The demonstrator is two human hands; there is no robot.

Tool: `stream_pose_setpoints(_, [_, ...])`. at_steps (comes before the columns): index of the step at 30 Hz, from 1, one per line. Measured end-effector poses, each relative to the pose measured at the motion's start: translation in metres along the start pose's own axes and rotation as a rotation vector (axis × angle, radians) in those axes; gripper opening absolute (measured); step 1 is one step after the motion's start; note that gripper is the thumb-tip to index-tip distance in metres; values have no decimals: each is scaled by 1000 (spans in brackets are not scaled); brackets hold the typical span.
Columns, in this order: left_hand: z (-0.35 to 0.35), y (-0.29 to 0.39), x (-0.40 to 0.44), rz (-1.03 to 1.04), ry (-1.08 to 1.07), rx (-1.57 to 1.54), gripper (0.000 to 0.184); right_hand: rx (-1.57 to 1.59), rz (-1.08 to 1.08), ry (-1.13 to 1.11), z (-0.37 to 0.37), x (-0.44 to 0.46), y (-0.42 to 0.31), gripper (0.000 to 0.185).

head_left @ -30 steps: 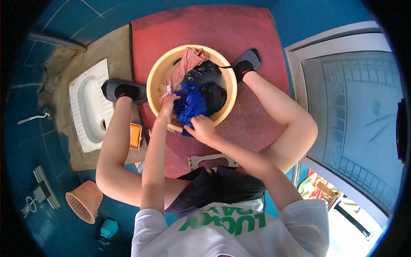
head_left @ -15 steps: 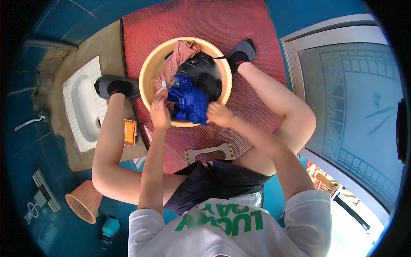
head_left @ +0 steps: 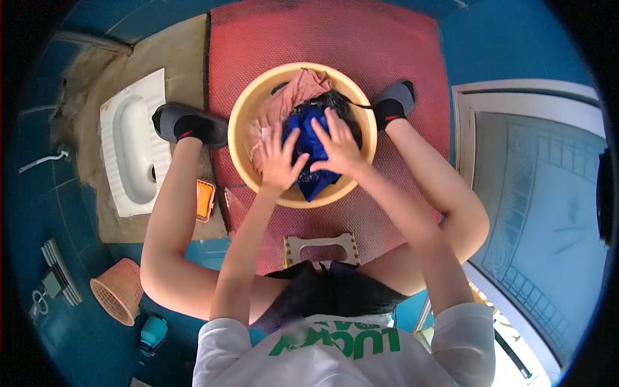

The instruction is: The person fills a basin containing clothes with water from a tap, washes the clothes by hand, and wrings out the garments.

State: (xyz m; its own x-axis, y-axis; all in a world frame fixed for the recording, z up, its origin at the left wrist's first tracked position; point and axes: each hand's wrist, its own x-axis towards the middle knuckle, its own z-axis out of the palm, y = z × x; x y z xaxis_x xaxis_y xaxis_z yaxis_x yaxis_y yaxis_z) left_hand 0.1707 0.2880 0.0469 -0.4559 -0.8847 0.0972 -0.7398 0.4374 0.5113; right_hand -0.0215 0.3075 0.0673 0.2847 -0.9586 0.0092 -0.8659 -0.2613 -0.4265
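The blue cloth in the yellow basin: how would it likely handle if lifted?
The blue cloth would probably hang floppy, given its loose folds. Its sheen suggests it is wet, so it may be heavy for its size and somewhat slippery.

Laundry lies in the basin, which rests on the mat; left of the basin is a squat toilet, near-left a wastebasket, on the basin's near side a stool, right a door
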Motion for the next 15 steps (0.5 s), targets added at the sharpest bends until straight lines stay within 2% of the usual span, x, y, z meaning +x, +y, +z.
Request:
stream_pose_setpoints(1, [10, 0, 5, 6, -61, 65, 54, -23, -15, -88, 13, 5, -1, 116])
stream_pose_setpoints(4, [45, -23, 12, -138, -67, 266, 57, -61, 83, -251, 40, 27, -16, 121])
stream_pose_setpoints(5, [48, -22, 17, -190, -177, 400, 55, -71, 109, -281, 46, 39, -19, 124])
stream_pose_setpoints(6, [53, -24, 25, -249, -248, 400, 55, -126, 180, -418, 49, 47, -18, 103])
stream_pose_setpoints(7, [58, -23, 26, -308, -335, 396, 55, -117, 176, -433, 73, 46, -13, 103])
stream_pose_setpoints(8, [63, -21, 32, -346, -434, 537, 55, -314, 136, -246, 108, 43, 0, 86])
stream_pose_setpoints(9, [67, -22, 37, -352, -434, 536, 55, -510, 94, -49, 129, 47, 9, 71])
stream_pose_setpoints(10, [71, -23, 41, -398, -484, 511, 56, -277, 274, -506, 109, 63, 2, 53])
stream_pose_setpoints(11, [75, -24, 44, -442, -539, 482, 57, -280, 275, -514, 105, 74, 0, 53])
stream_pose_setpoints(13, [78, -23, 50, -448, -526, 527, 59, -224, 416, -629, 106, 88, -4, 53])
stream_pose_setpoints(15, [50, -17, 74, -427, -736, 438, 60, -346, 419, -697, 103, 101, -4, 53])
